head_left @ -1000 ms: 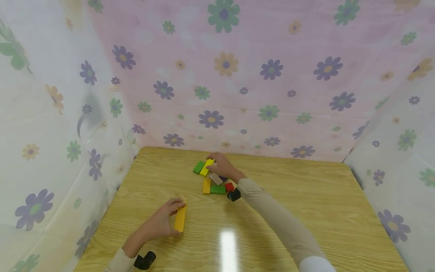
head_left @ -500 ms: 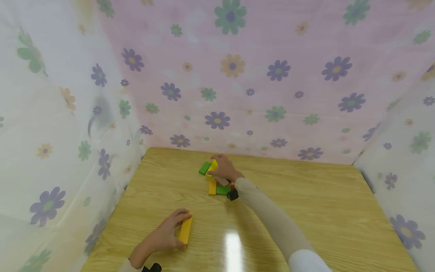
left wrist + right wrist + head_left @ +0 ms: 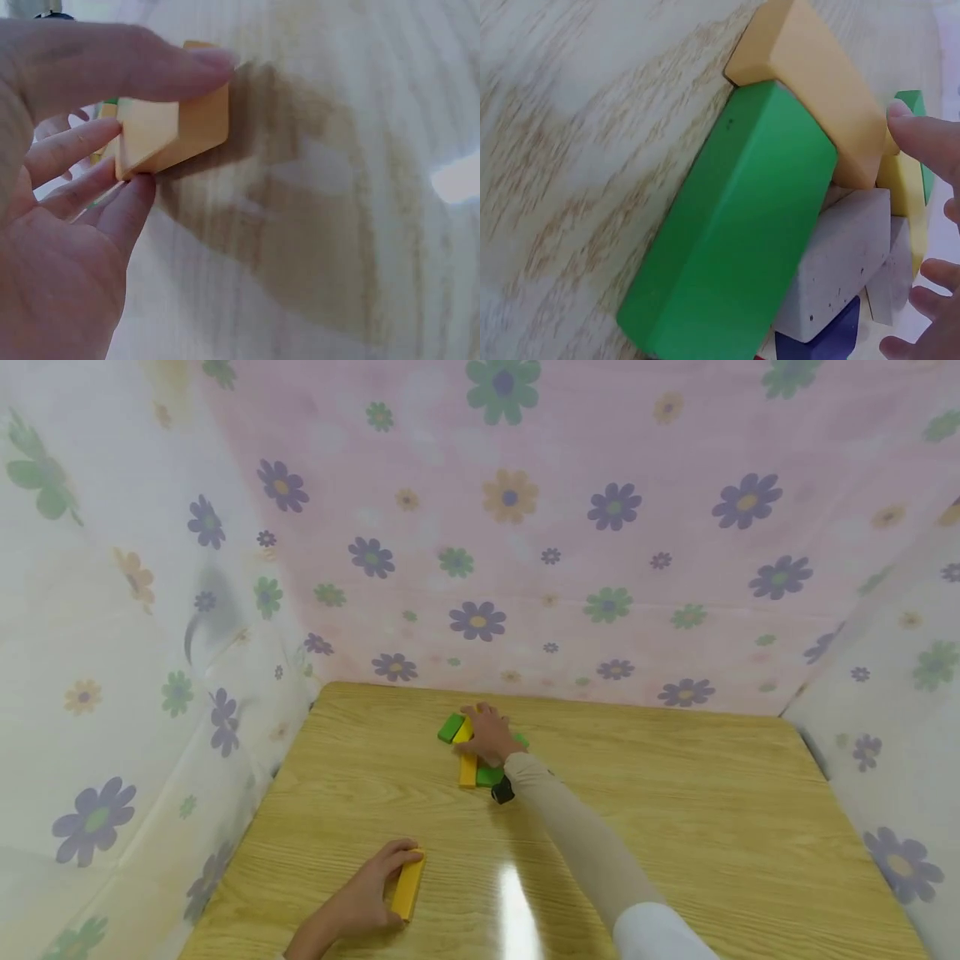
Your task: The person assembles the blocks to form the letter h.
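Note:
Near the front left of the table, my left hand holds an orange block on edge between thumb and fingertips. The left wrist view shows the thumb across the block's top, fingers at its lower side. Farther back, my right hand is over a cluster of blocks, fingers spread. Its thumb is by the far end of an orange block and a yellow block. A green block lies beside the yellow one. Below the hand are a larger green block, a greyish block and a dark purple block.
The wood-grain table is bordered by flowered cloth at the back and both sides. A bright reflection lies on the tabletop near the front middle. The right sleeve crosses over the table.
The left hand has come nearer the front edge with its orange block. The right hand has spread its fingers and let go of the yellow block, which lies slightly shifted.

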Demonstrator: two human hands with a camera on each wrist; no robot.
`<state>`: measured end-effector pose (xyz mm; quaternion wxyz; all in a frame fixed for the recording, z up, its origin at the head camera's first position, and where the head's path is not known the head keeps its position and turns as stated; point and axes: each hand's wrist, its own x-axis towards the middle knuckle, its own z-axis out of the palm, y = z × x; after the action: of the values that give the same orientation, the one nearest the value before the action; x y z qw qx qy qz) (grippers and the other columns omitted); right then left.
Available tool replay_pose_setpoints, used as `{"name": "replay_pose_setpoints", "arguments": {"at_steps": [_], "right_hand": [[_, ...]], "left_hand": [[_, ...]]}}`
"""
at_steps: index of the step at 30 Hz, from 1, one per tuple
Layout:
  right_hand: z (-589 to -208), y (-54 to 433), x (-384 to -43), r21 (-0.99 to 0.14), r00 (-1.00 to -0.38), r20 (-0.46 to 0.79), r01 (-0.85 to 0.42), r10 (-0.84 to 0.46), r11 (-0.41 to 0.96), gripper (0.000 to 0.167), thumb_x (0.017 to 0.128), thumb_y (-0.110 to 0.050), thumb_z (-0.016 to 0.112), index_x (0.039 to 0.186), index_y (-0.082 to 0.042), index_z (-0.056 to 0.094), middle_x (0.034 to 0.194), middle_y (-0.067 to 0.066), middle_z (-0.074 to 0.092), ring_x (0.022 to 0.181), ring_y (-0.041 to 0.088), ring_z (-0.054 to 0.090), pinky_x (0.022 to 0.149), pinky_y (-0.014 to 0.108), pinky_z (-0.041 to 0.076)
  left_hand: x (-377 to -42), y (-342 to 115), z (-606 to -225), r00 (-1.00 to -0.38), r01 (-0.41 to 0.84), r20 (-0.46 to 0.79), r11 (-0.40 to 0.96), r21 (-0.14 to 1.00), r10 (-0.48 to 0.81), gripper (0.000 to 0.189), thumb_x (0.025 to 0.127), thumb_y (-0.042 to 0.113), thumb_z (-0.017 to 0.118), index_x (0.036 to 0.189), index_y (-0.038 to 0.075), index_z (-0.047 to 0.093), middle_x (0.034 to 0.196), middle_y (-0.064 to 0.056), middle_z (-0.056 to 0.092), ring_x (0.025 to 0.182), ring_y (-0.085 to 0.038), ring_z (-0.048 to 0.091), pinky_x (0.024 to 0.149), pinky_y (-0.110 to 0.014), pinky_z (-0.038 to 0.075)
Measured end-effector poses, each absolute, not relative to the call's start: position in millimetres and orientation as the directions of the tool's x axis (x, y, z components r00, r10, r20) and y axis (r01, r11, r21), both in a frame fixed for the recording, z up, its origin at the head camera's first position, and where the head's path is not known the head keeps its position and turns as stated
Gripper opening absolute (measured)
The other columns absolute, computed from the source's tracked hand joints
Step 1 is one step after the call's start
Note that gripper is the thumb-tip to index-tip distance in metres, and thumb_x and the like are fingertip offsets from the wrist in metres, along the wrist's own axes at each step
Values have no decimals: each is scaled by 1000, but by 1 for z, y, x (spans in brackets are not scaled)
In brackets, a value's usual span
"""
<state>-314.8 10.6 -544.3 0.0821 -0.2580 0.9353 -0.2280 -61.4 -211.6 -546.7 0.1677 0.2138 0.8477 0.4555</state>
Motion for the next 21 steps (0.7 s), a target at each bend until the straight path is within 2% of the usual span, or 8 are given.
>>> {"name": "replay_pose_setpoints", "arguments": {"at_steps": [9,15,21], "right_hand": [[-547,12,-316,-354,-832,-40,-506,-553,786,70,81,-47,71,137,-12,46,136,19,40,124,40,36,96,63,33],[-544,13,-320,-402,-856,-49,-454,-514,795,69,77,-44,76,131,-9,51,127,17,45,116,36,40,95,58,34],[-541,13,-326,-470,-868,-44,-420,-495,776,73,76,-42,77,134,-8,49,135,16,42,122,36,37,99,57,29]], "left_hand": [[-51,-208,-559,-871,173,-88,470,865,483,81,64,-6,75,139,5,45,147,-14,28,133,-39,31,103,-34,41],[-49,-209,-565,-881,190,-62,470,862,469,81,68,-2,78,141,4,43,152,-13,24,136,-39,27,104,-26,38],[-49,-213,-565,-891,167,-75,478,862,447,78,74,8,77,144,5,40,155,-9,20,138,-34,24,106,-18,30]]}}
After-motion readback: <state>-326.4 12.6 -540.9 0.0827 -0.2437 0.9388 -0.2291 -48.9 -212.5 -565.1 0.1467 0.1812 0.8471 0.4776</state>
